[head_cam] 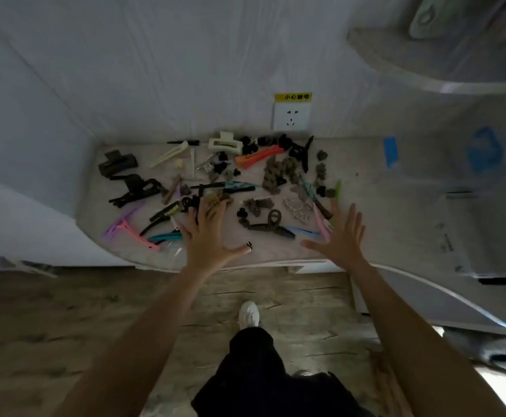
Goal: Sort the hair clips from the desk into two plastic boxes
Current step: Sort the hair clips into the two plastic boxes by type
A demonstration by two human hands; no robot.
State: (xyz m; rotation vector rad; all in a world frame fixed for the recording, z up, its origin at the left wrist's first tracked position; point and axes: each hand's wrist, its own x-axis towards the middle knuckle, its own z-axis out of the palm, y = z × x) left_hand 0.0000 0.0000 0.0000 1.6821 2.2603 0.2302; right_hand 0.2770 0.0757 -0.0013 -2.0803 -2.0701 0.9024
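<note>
Several hair clips lie scattered on the pale desk: a white claw clip and an orange clip at the back, black claw clips at the left, pink and purple clips at the front left, brown clips in the middle. My left hand hovers flat over the front middle, fingers spread, holding nothing. My right hand hovers over the front right, also spread and empty. A clear plastic box shows faintly at the desk's front edge, left of my left hand.
A wall socket with a yellow label sits on the wall behind the desk. Blue tape marks the grey surface to the right. Below are a wooden floor, my dark trousers and a white shoe.
</note>
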